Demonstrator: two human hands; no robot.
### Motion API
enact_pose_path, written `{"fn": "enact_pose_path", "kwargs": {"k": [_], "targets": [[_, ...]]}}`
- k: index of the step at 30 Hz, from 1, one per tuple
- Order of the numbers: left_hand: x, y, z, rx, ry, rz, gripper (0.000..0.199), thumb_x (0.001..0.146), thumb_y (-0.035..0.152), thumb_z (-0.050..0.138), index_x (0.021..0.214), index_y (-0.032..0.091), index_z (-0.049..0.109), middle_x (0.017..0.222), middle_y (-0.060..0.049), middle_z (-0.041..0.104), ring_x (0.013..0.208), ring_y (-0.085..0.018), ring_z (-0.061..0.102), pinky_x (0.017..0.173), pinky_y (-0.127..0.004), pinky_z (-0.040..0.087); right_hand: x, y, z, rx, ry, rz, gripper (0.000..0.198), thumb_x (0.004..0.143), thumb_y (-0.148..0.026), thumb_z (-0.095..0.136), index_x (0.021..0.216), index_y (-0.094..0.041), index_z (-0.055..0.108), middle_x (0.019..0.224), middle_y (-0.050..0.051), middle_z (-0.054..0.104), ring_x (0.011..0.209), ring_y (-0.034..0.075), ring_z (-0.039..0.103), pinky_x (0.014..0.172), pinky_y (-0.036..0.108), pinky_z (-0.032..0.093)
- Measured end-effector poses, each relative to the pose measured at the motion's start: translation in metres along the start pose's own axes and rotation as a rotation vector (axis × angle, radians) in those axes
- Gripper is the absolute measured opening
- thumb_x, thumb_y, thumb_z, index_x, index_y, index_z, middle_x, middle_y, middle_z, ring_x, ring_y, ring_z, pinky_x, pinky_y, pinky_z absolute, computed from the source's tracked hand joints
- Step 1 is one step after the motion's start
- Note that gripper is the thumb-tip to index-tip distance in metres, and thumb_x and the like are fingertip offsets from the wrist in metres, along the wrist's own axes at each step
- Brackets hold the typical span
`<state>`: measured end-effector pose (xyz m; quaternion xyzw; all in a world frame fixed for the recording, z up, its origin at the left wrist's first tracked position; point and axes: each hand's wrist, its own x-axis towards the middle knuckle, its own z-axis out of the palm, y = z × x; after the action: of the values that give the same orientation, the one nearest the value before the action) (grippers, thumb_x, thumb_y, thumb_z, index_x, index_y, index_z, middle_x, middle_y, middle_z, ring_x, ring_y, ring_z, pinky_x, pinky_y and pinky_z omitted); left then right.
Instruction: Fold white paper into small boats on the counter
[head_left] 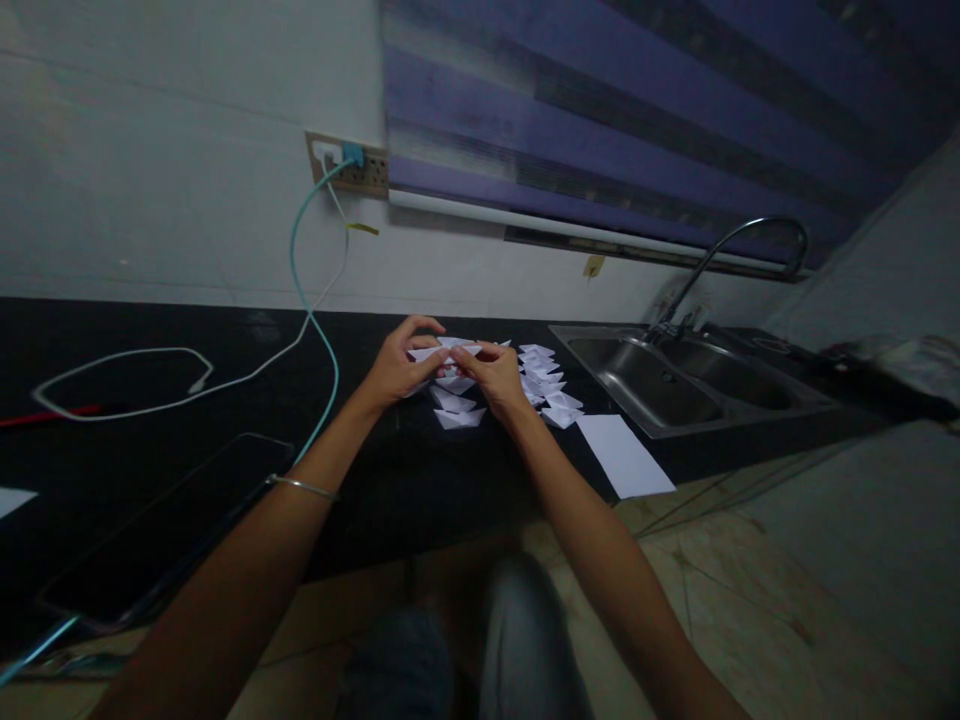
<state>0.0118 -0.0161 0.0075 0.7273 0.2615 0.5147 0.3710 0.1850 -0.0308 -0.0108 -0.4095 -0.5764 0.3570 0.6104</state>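
Observation:
Between my two hands is a white folded paper boat, raised just over the black counter. My left hand pinches its left end, with the forefinger curved over the top. On the other end, the thumb and fingers of my right hand are closed. Below and behind the hands stand several more paper boats in a column, partly hidden by my fingers. A second group of folded boats lies to the right of my right hand.
A flat white paper sheet lies right of the boats, beside the steel double sink. On the left, a dark phone and a looped white cable rest on the black counter. A teal cable hangs from the wall socket.

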Motion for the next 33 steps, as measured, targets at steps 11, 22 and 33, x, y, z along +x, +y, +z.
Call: {"fn": "enact_pose_path", "kwargs": {"k": [11, 22, 33], "targets": [[0.001, 0.001, 0.003, -0.064, -0.012, -0.083, 0.032, 0.075, 0.033, 0.074, 0.099, 0.022, 0.056, 0.066, 0.000, 0.068, 0.051, -0.014, 0.062, 0.045, -0.024, 0.045, -0.002, -0.004, -0.005, -0.005, 0.014, -0.010, 0.038, 0.066, -0.054, 0.082, 0.074, -0.017, 0.075, 0.058, 0.001, 0.064, 0.052, 0.012, 0.054, 0.053, 0.027, 0.042], [-0.002, 0.003, -0.001, 0.098, -0.289, -0.025, 0.038, 0.093, 0.045, 0.053, 0.067, 0.017, 0.055, 0.056, 0.000, 0.055, 0.049, -0.009, 0.048, 0.049, -0.022, 0.039, 0.004, 0.010, -0.005, 0.060, -0.038, 0.027, 0.039, 0.065, -0.053, 0.083, 0.085, -0.020, 0.075, 0.064, -0.001, 0.065, 0.055, 0.011, 0.055, 0.058, 0.026, 0.047], [0.002, -0.012, -0.003, -0.168, -0.290, -0.438, 0.060, 0.088, 0.071, 0.046, 0.067, 0.017, 0.059, 0.049, -0.002, 0.054, 0.037, -0.008, 0.042, 0.036, -0.022, 0.027, 0.002, 0.000, -0.010, -0.186, -0.045, -0.144, 0.028, 0.076, -0.046, 0.076, 0.085, -0.020, 0.075, 0.078, 0.003, 0.071, 0.062, 0.014, 0.057, 0.057, 0.027, 0.043]]}}
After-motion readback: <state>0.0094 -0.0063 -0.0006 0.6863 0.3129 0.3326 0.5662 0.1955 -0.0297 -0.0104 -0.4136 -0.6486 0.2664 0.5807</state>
